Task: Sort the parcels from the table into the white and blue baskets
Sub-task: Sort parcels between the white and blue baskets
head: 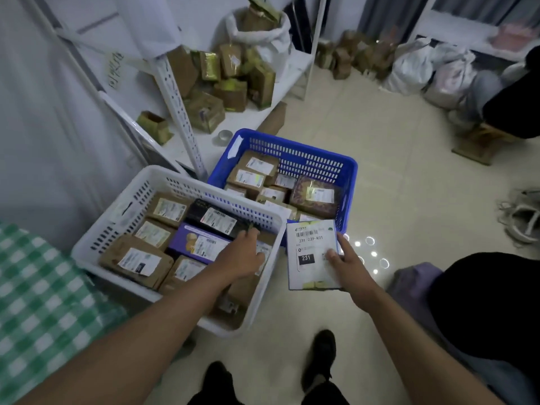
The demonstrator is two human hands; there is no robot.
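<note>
A white basket (96, 238) stands on the floor at the left, filled with several labelled parcels, brown, black and purple. Behind it to the right a blue basket (295, 147) holds several brown parcels too. My left hand (241, 255) reaches down into the white basket with its fingers over a parcel at the basket's right side; whether it grips one I cannot tell. My right hand (347, 267) holds a white parcel (311, 252) with a shipping label, thumb on top, just right of the white basket and in front of the blue one.
A green checked tablecloth (35, 287) covers the table edge at the lower left. White shelving (181, 112) with brown boxes stands behind the baskets. Sacks (423, 68) and boxes line the far wall. My shoes (318, 358) show on the tile floor.
</note>
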